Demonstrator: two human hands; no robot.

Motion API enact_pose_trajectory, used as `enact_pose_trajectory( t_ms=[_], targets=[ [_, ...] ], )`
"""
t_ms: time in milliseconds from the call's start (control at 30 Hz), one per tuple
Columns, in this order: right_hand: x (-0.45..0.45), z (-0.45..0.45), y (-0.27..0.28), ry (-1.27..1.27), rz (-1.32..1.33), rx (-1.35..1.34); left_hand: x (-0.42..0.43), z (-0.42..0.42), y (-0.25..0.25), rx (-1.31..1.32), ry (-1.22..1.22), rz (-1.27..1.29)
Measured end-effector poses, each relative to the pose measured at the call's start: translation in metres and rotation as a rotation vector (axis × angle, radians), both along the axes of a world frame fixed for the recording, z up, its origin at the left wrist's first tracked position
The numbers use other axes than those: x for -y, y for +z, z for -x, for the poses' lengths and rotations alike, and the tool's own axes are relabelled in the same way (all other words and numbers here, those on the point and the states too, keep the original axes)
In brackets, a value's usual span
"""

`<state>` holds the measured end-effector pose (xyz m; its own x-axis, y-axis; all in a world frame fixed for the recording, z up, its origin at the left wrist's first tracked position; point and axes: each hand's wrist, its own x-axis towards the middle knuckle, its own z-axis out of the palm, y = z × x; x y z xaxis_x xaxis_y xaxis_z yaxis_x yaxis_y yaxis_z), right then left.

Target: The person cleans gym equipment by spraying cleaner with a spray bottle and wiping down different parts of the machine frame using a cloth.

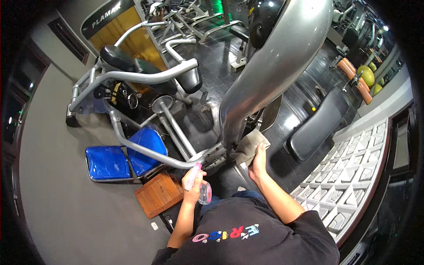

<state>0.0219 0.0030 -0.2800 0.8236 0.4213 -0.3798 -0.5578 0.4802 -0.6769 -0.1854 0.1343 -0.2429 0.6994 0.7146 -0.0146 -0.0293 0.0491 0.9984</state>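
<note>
My left hand [193, 191] is wrapped round a clear spray bottle [205, 194] with a pink and white trigger head, held in front of my body. My right hand [257, 165] grips a greyish-brown cloth [251, 146], its fingers partly hidden behind the fabric. The cloth is at the lower end of a thick silver machine column [269, 66]; I cannot tell whether it touches the metal. Just ahead of the bottle runs a curved silver tube [150, 155] of the machine frame.
A blue folding chair [108, 162] and a wooden box [159, 194] stand to the left. A black padded bench [319, 126] is on the right, by a white patterned wall panel [349, 172]. Ahead is a machine with a black seat pad [117, 57].
</note>
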Motion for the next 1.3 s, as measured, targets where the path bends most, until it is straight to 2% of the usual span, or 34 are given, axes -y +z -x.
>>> enact_pose_trajectory(
  t_ms=[100, 133, 167, 200, 233, 300, 367, 433, 500, 567, 667, 700, 767, 833, 867, 967, 1133, 1233, 1300],
  targets=[
    [-0.022, 0.015, -0.025, -0.047, 0.023, -0.109, -0.031, 0.014, -0.007, 0.051, -0.034, 0.014],
    [-0.034, 0.014, -0.029, -0.046, -0.059, -0.154, -0.040, 0.019, -0.005, 0.054, -0.042, 0.006],
    [-0.048, 0.011, -0.027, -0.042, -0.142, -0.194, -0.050, 0.023, -0.003, 0.060, -0.048, -0.001],
    [-0.062, 0.017, 0.014, -0.114, -0.129, -0.175, -0.062, 0.028, -0.005, 0.056, -0.076, -0.022],
    [-0.073, 0.008, 0.005, -0.169, -0.175, -0.199, -0.074, 0.031, -0.004, 0.050, -0.112, -0.061],
    [-0.079, 0.010, 0.053, -0.288, -0.182, -0.060, -0.091, 0.035, -0.001, 0.056, -0.127, -0.075],
    [-0.079, 0.021, 0.123, -0.426, -0.186, 0.218, -0.107, 0.038, -0.001, 0.048, -0.160, -0.068],
    [-0.067, 0.023, 0.170, -0.539, -0.193, 0.450, -0.118, 0.037, -0.001, 0.044, -0.188, -0.058],
    [-0.059, 0.027, 0.226, -0.714, -0.119, 0.589, -0.127, 0.037, 0.002, 0.054, -0.235, -0.104],
    [-0.062, 0.013, 0.254, -1.012, 0.068, 0.859, -0.133, 0.040, 0.006, 0.056, -0.254, -0.085],
    [-0.050, -0.006, 0.269, -0.897, 0.803, 1.579, -0.142, 0.045, 0.008, 0.070, -0.323, -0.038],
    [-0.058, -0.017, 0.279, -0.901, 0.943, 1.943, -0.145, 0.047, 0.007, 0.066, -0.330, -0.030],
    [-0.076, -0.011, 0.259, -0.646, 1.484, 1.855, -0.153, 0.050, 0.006, 0.033, -0.402, -0.055],
    [-0.083, -0.009, 0.223, -0.580, 1.729, 1.939, -0.157, 0.053, 0.008, 0.038, -0.418, -0.020],
    [-0.084, 0.000, 0.212, -0.488, 1.689, 1.910, -0.158, 0.053, 0.008, 0.047, -0.420, 0.005],
    [-0.077, 0.000, 0.189, -0.285, 1.856, 2.038, -0.164, 0.056, 0.004, 0.045, -0.428, 0.023],
    [-0.095, 0.007, 0.181, -0.191, 2.006, 1.968, -0.164, 0.054, 0.000, 0.028, -0.449, 0.034],
    [-0.123, 0.003, 0.151, 0.073, 2.093, 2.008, -0.159, 0.049, 0.007, -0.014, -0.470, 0.039],
    [-0.144, 0.002, 0.123, 0.330, 2.184, 1.940, -0.156, 0.046, 0.012, 0.068, -0.519, -0.032]
  ],
)
